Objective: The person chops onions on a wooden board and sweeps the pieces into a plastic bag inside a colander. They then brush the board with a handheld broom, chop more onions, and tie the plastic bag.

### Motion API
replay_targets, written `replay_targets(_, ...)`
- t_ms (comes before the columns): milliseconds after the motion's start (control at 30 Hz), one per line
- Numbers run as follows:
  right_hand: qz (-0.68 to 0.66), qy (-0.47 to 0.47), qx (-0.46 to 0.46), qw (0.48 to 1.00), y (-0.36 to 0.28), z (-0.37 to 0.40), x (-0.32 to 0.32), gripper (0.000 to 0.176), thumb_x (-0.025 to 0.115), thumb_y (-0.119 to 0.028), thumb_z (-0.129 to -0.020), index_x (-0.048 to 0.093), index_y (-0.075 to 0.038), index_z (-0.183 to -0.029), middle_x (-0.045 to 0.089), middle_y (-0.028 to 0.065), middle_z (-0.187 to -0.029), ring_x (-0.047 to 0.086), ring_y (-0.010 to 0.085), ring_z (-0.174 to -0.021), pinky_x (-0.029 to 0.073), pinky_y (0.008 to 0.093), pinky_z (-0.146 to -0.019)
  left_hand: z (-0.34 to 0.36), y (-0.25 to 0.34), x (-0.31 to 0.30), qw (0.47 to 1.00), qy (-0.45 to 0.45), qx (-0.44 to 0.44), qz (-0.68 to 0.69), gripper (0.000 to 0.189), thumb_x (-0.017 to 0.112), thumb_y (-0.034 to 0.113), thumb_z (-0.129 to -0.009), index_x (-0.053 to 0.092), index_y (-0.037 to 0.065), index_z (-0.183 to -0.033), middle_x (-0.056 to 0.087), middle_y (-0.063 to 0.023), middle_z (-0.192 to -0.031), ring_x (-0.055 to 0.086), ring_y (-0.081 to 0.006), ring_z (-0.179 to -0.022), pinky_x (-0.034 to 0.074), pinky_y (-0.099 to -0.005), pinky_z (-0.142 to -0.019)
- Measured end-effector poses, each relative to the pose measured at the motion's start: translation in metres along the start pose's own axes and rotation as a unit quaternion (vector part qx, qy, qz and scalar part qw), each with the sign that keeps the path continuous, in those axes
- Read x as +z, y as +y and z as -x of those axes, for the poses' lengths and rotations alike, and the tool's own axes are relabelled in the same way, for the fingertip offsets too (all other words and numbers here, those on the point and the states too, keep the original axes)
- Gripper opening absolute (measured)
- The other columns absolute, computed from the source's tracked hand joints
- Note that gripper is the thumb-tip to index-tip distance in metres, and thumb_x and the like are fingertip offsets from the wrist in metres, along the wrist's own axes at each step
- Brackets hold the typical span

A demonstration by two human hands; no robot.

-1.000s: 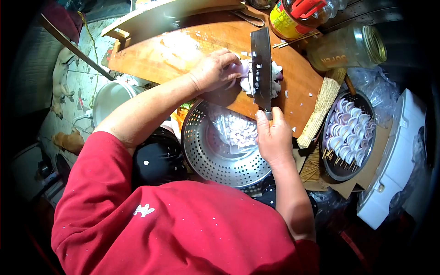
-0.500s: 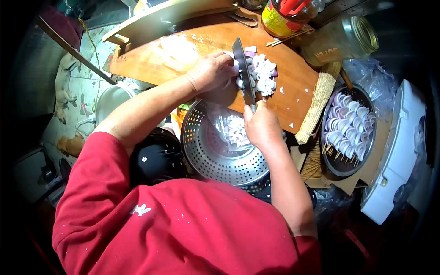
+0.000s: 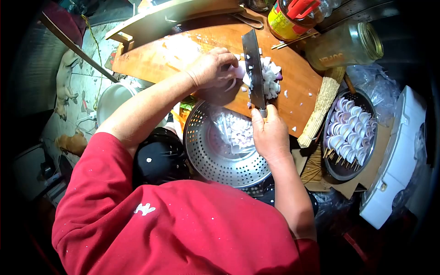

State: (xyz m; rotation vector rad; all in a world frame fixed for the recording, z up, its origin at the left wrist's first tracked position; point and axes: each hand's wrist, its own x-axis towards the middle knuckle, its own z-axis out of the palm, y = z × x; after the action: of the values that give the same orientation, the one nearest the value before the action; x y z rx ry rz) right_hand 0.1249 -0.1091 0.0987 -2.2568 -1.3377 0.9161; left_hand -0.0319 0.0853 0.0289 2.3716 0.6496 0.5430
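My right hand (image 3: 270,133) is wrapped around the handle of a cleaver (image 3: 255,68), whose dark blade points away from me over the wooden board (image 3: 293,87). Bits of onion stick to the blade. Left of it, my left hand (image 3: 213,68) has its fingers curled on a pale piece of onion (image 3: 239,69) against the board. A heap of chopped onion (image 3: 272,75) lies just right of the blade, partly hidden by it. Below the board's near edge, a perforated metal colander (image 3: 229,172) contains a clear plastic bag of chopped onion (image 3: 240,133).
At right, a dark oval basin (image 3: 350,174) carries skewered onion slices (image 3: 350,130). A bundle of straw-like stalks (image 3: 323,107) leans by the board. A glass jar (image 3: 341,48) and a red-capped bottle (image 3: 286,23) stand behind. Dogs (image 3: 68,78) lie on the floor at left.
The cleaver has shifted right, away from my left hand, and its blade has turned to show more of its flat side. My left hand stays at the onion. The whole view has shifted slightly.
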Motion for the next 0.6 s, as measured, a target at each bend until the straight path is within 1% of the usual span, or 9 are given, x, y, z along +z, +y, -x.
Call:
replay_targets(67, 0.027, -0.006, 0.006, 1.000, 0.000, -0.002, 0.002, 0.033, 0.055, -0.032, -0.097, 0.059, 0.001, -0.103, 0.066, 0.0262, -0.084, 0.064, 0.0452, -0.083, 0.049, 0.0504, -0.072, 0.002, -0.002, 0.005, 0.999, 0.006, -0.049, 0.003, 0.019, 0.073, 0.025, -0.078, 0.069, 0.013, -0.093, 0.065, -0.0098, -0.094, 0.063, -0.0309, -0.094, 0.053, -0.0398, -0.083)
replay_targets(133, 0.073, -0.041, 0.031, 0.996, 0.003, -0.008, 0.005, 0.035, 0.055, -0.032, -0.097, 0.058, 0.002, -0.103, 0.067, 0.0278, -0.086, 0.064, 0.0458, -0.084, 0.049, 0.0515, -0.073, 0.002, -0.003, 0.006, 0.999, 0.009, -0.046, 0.000, 0.018, 0.072, 0.025, -0.079, 0.070, 0.013, -0.092, 0.066, -0.0095, -0.093, 0.064, -0.0307, -0.093, 0.053, -0.0397, -0.082)
replay_targets(233, 0.071, -0.049, 0.041, 0.995, -0.001, -0.012, 0.004, 0.036, 0.055, -0.032, -0.097, 0.058, 0.003, -0.103, 0.066, 0.0292, -0.088, 0.064, 0.0463, -0.087, 0.049, 0.0528, -0.075, 0.002, -0.001, 0.009, 0.998, 0.022, -0.058, -0.005, 0.017, 0.071, 0.025, -0.079, 0.070, 0.013, -0.092, 0.067, -0.0090, -0.091, 0.065, -0.0304, -0.092, 0.054, -0.0398, -0.080)
replay_targets(300, 0.073, -0.030, 0.037, 0.996, 0.005, -0.012, 0.013, 0.036, 0.055, -0.033, -0.096, 0.058, 0.002, -0.103, 0.066, 0.0288, -0.087, 0.064, 0.0465, -0.086, 0.049, 0.0528, -0.075, 0.003, -0.002, 0.007, 0.997, 0.025, -0.075, -0.010, 0.017, 0.071, 0.025, -0.080, 0.070, 0.013, -0.092, 0.068, -0.0089, -0.090, 0.065, -0.0302, -0.091, 0.054, -0.0400, -0.080)
replay_targets(367, 0.043, -0.025, 0.038, 0.998, 0.007, -0.010, 0.013, 0.036, 0.055, -0.034, -0.096, 0.058, 0.001, -0.104, 0.066, 0.0280, -0.086, 0.064, 0.0464, -0.085, 0.049, 0.0526, -0.074, 0.005, -0.002, 0.008, 0.997, 0.032, -0.066, 0.022, 0.018, 0.077, 0.018, -0.079, 0.067, 0.009, -0.091, 0.066, -0.0113, -0.086, 0.065, -0.0304, -0.082, 0.053, -0.0371, -0.073)
replay_targets(433, 0.055, -0.028, 0.037, 0.997, 0.000, -0.004, 0.004, 0.035, 0.055, -0.034, -0.097, 0.058, 0.000, -0.102, 0.066, 0.0271, -0.085, 0.064, 0.0463, -0.083, 0.048, 0.0525, -0.073, 0.006, 0.003, 0.007, 0.997, 0.039, -0.067, 0.021, 0.018, 0.077, 0.019, -0.079, 0.067, 0.009, -0.090, 0.066, -0.0114, -0.086, 0.065, -0.0300, -0.081, 0.053, -0.0369, -0.073)
replay_targets(500, 0.018, -0.002, -0.011, 1.000, -0.009, 0.001, -0.003, 0.038, 0.054, -0.035, -0.096, 0.055, 0.002, -0.102, 0.066, 0.0291, -0.083, 0.064, 0.0471, -0.083, 0.049, 0.0550, -0.075, 0.007, 0.005, 0.006, 0.996, 0.048, -0.073, 0.020, 0.018, 0.077, 0.019, -0.079, 0.067, 0.009, -0.089, 0.066, -0.0115, -0.086, 0.066, -0.0297, -0.081, 0.053, -0.0368, -0.072)
replay_targets(567, 0.034, -0.015, -0.006, 0.999, -0.010, -0.004, -0.002, 0.037, 0.053, -0.034, -0.097, 0.055, 0.003, -0.103, 0.066, 0.0294, -0.084, 0.065, 0.0471, -0.084, 0.050, 0.0547, -0.076, 0.006, 0.007, 0.006, 0.996, 0.046, -0.080, 0.019, 0.016, 0.076, 0.018, -0.079, 0.067, 0.009, -0.087, 0.065, -0.0120, -0.085, 0.066, -0.0299, -0.080, 0.053, -0.0369, -0.071)
replay_targets(600, 0.064, -0.043, 0.011, 0.997, -0.006, -0.009, 0.002, 0.038, 0.053, -0.034, -0.097, 0.055, 0.003, -0.103, 0.066, 0.0297, -0.085, 0.065, 0.0472, -0.084, 0.050, 0.0546, -0.077, 0.008, 0.007, 0.007, 0.996, 0.045, -0.080, 0.020, 0.016, 0.076, 0.018, -0.079, 0.067, 0.009, -0.087, 0.065, -0.0120, -0.085, 0.066, -0.0299, -0.080, 0.053, -0.0369, -0.071)
